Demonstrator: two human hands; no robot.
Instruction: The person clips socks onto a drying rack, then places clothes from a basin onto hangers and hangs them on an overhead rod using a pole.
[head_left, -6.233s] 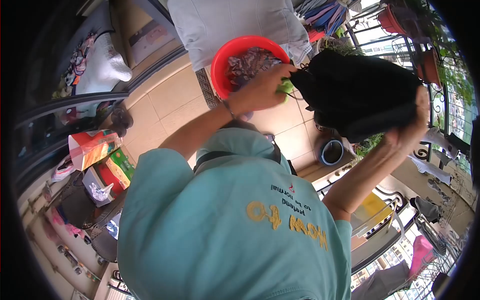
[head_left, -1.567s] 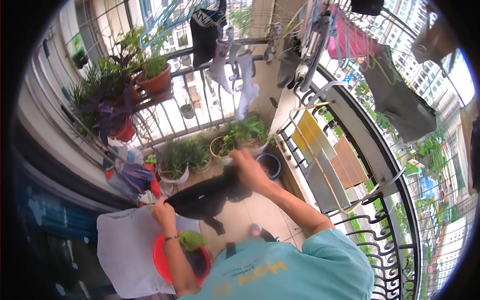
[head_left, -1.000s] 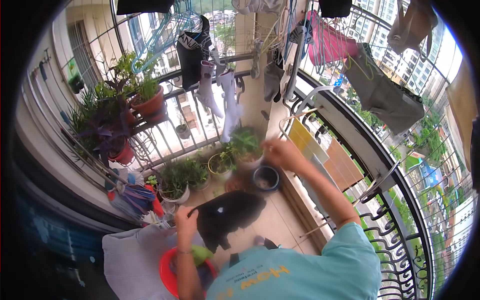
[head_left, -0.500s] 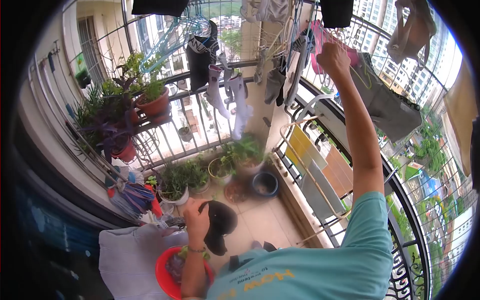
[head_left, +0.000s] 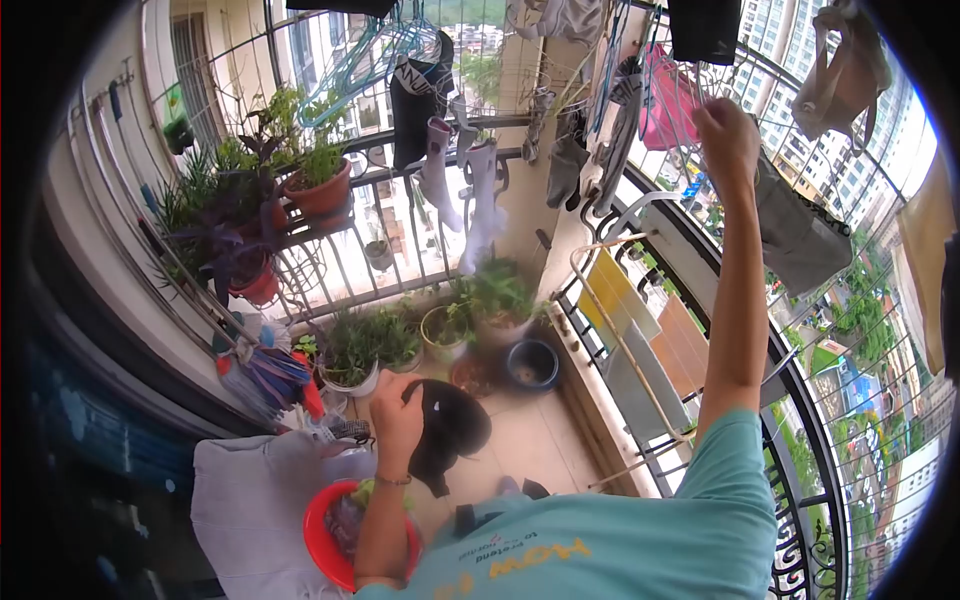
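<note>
My left hand (head_left: 398,420) is closed on a black garment (head_left: 448,430), which hangs down beside it over the tiled floor. Below that hand is a red basin (head_left: 318,530) with wet cloth in it. My right hand (head_left: 728,140) is raised high at the upper right, its fingers curled near the hangers in front of a pink cloth (head_left: 668,98). What it holds, if anything, is too small to make out. Just under and right of it hang grey trousers (head_left: 805,235).
Potted plants (head_left: 350,350) line the railing, with a blue-rimmed pot (head_left: 531,365) in the corner. Socks (head_left: 484,200) and blue hangers (head_left: 365,60) hang overhead. A folding rack (head_left: 630,350) leans at the right railing. A grey cover (head_left: 240,510) lies beside the basin.
My right hand has left the black garment and risen to the hanging laundry. My left hand has kept the garment, which now hangs bunched from it instead of stretched out between both hands.
</note>
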